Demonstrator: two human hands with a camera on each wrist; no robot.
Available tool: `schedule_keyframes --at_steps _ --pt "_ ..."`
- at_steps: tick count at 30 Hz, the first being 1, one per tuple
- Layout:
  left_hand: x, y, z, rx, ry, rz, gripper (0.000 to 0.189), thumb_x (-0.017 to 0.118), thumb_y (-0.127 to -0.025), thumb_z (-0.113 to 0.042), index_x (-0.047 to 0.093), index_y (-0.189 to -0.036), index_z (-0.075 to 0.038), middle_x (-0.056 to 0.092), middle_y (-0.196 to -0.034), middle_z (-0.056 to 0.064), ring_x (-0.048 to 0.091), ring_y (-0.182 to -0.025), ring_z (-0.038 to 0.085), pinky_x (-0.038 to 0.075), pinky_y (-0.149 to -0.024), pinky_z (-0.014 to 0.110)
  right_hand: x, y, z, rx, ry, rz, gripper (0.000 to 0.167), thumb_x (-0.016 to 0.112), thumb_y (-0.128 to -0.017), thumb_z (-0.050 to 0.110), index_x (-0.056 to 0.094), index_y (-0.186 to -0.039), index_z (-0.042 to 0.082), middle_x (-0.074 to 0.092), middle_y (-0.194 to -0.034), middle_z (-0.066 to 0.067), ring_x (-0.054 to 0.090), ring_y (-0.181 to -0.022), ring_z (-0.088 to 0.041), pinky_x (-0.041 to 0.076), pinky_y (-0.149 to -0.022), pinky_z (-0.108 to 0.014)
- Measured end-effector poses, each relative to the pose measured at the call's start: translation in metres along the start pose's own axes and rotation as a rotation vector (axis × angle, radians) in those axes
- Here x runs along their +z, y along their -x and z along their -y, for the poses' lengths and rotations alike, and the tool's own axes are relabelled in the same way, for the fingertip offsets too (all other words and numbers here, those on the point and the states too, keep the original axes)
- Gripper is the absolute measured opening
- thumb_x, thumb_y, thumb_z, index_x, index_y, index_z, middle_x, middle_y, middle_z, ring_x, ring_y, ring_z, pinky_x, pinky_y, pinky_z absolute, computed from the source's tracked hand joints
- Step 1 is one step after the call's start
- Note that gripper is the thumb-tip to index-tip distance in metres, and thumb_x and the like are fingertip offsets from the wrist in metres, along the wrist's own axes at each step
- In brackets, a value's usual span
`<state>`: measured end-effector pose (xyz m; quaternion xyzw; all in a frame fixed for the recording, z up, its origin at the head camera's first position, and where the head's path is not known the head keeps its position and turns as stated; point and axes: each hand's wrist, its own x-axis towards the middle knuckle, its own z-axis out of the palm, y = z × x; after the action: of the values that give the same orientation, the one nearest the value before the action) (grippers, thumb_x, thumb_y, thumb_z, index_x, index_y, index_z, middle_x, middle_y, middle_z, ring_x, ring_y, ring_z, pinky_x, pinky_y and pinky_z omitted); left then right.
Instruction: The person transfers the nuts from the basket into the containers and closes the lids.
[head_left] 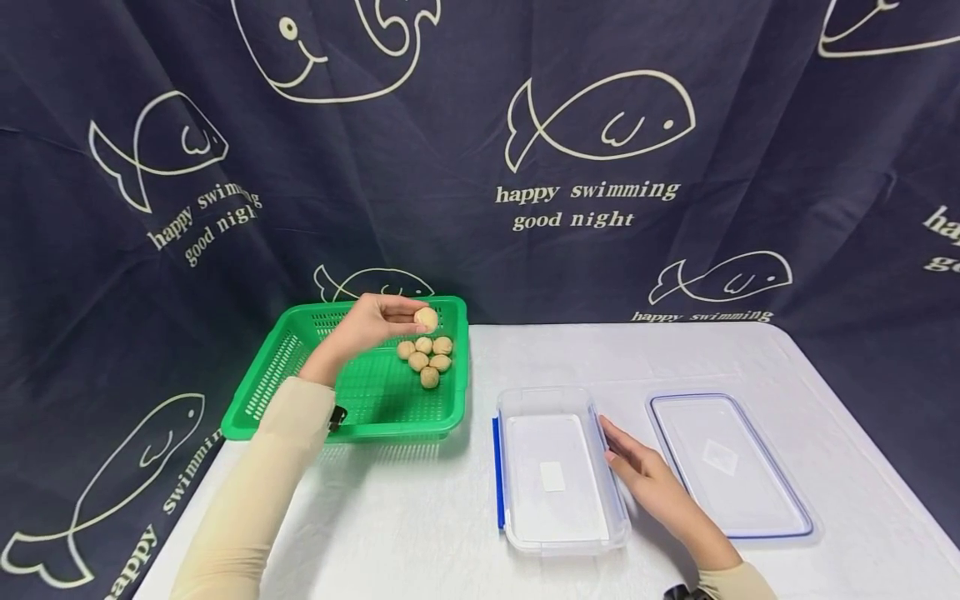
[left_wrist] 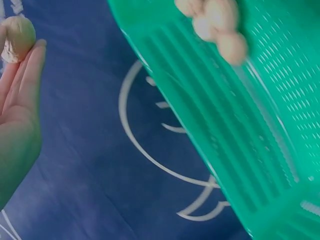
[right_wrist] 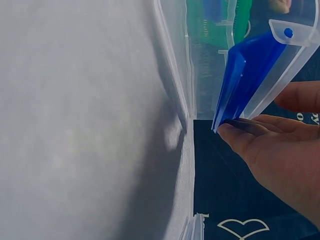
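Note:
My left hand [head_left: 373,318] pinches a walnut [head_left: 427,319] between thumb and fingertips, raised over the far right part of a green basket [head_left: 360,431]. In the left wrist view the held walnut [left_wrist: 19,40] shows at the left edge, in front of the dark cloth. Several more walnuts [head_left: 418,362] lie together at the basket's right end. At the right side of a clear plastic box [head_left: 564,546] is my right hand [head_left: 648,475]. Its extended fingers touch the box's blue latch [right_wrist: 245,80] from outside, with the thumb beside them. The lidless box holds no walnuts.
A clear lid with a blue seal [head_left: 731,467] lies flat to the right of the box. Another blue latch [head_left: 498,472] hangs along the box's left side. Behind the white table [head_left: 420,533] hangs a dark blue cloth [head_left: 450,208] with fish drawings.

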<state>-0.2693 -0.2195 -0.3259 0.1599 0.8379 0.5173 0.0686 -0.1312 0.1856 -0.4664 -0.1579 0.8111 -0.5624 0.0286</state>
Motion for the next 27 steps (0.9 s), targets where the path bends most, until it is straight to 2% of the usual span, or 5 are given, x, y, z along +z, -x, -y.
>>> schedule_keyframes --at_steps 4,12,17,21,27 --pt "0.018 0.006 -0.012 0.036 0.051 0.005 0.041 0.077 -0.082 -0.008 0.066 -0.121 -0.001 0.069 -0.112 0.014 0.068 -0.1 0.02 0.055 -0.085 0.03 0.0 0.0 -0.001 -0.005 -0.008 0.004 0.049 0.048 -0.101 0.01 0.033 -0.144 -0.011 0.031 -0.147 -0.029 0.032 -0.135 -0.035 0.03 -0.098 -0.008" --pt "0.063 0.019 -0.033 0.014 0.157 0.011 0.039 0.077 -0.082 -0.011 0.068 -0.119 -0.005 0.071 -0.109 0.01 0.068 -0.1 0.018 0.056 -0.085 0.038 0.001 0.0 -0.001 0.005 -0.02 0.005 0.049 0.047 -0.101 0.009 0.032 -0.143 -0.011 0.031 -0.148 -0.029 0.029 -0.134 -0.041 0.03 -0.097 -0.007" --pt "0.095 0.023 -0.042 0.047 0.198 0.015 0.039 0.076 -0.082 -0.005 0.067 -0.119 -0.002 0.071 -0.108 0.012 0.068 -0.1 0.02 0.055 -0.086 0.028 0.0 0.001 0.002 0.004 -0.025 -0.001 0.049 0.048 -0.101 0.01 0.033 -0.143 -0.011 0.032 -0.148 -0.028 0.03 -0.134 -0.04 0.03 -0.097 -0.007" --pt "0.119 0.025 -0.045 0.073 0.234 0.032 0.039 0.074 -0.082 0.0 0.065 -0.12 0.003 0.069 -0.111 0.017 0.067 -0.102 0.022 0.056 -0.083 0.031 0.001 0.001 0.001 0.007 -0.019 -0.005 0.049 0.048 -0.101 0.01 0.033 -0.143 -0.01 0.032 -0.148 -0.027 0.029 -0.134 -0.04 0.03 -0.097 -0.007" --pt "0.151 0.026 -0.042 0.066 0.291 0.049 0.037 0.074 -0.082 0.002 0.066 -0.118 0.005 0.069 -0.109 0.019 0.068 -0.099 0.023 0.056 -0.081 0.03 0.001 0.0 -0.002 0.025 -0.02 -0.001 0.05 0.048 -0.101 0.01 0.033 -0.144 -0.011 0.032 -0.148 -0.027 0.03 -0.135 -0.039 0.029 -0.097 -0.006"
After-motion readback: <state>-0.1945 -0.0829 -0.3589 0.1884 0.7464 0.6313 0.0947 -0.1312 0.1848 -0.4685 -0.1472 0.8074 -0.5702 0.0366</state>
